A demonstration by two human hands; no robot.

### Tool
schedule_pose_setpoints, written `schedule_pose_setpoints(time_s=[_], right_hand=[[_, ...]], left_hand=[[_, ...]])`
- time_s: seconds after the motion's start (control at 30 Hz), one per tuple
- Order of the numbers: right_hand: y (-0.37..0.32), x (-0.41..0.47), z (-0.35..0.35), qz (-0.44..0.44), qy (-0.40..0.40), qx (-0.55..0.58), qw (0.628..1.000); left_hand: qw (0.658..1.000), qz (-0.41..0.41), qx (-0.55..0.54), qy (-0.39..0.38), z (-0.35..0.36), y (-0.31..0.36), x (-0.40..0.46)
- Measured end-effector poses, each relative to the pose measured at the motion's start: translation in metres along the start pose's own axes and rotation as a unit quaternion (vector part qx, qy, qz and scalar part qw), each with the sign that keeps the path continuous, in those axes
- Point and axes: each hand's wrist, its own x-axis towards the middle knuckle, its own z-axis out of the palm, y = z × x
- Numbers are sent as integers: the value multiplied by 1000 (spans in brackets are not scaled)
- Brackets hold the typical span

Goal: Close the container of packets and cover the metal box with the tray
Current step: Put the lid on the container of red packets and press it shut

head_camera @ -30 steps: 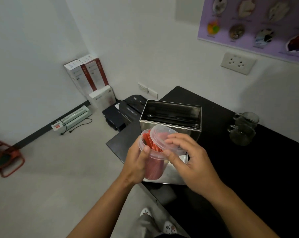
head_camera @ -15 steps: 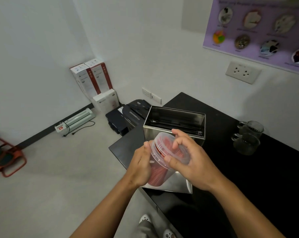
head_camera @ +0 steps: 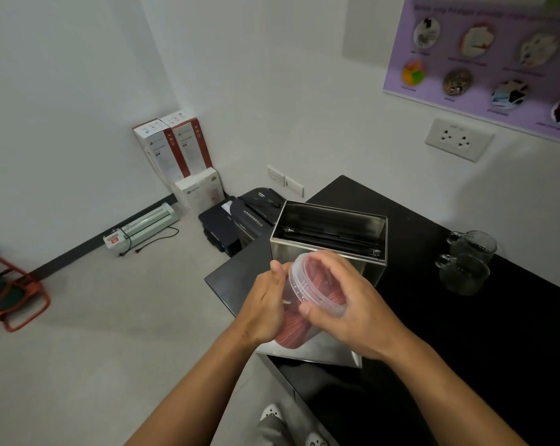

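Both hands are on the clear plastic container [head_camera: 293, 320] full of red packets, held up in the air right in front of the open metal box [head_camera: 328, 235]. The left hand [head_camera: 267, 305] is wrapped around the body of the tub, thumb pointing up along its side. The right hand [head_camera: 346, 305] is cupped over the clear lid [head_camera: 307, 284], fingers curled across the top and thumb hooked under the rim — the lid looks seated on the mouth, though I can't tell if it's snapped all the way round.

The whole tub is tilted, top leaning toward the box. The box sits on the black counter [head_camera: 465, 333], open side up. Just in front of the box, under the hands, lies the flat metal tray [head_camera: 327, 352]. Two glass mugs [head_camera: 465, 262] stand well off to the right of the box.
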Motion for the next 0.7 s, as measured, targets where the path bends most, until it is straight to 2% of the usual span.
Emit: schedule_pose_setpoints(time_s=[0.3,0.53,0.7], right_hand=[[4,4,-7,-41,84,33,995],[-4,7,-12,-57,97,60,992],[-4,9,-8,-65,97,36,993]], left_hand=[[995,-30,-10,94,-2,3,0],[993,-62,-41,95,-5,4,-4],[986,-71,-64,139,0,10,-3]])
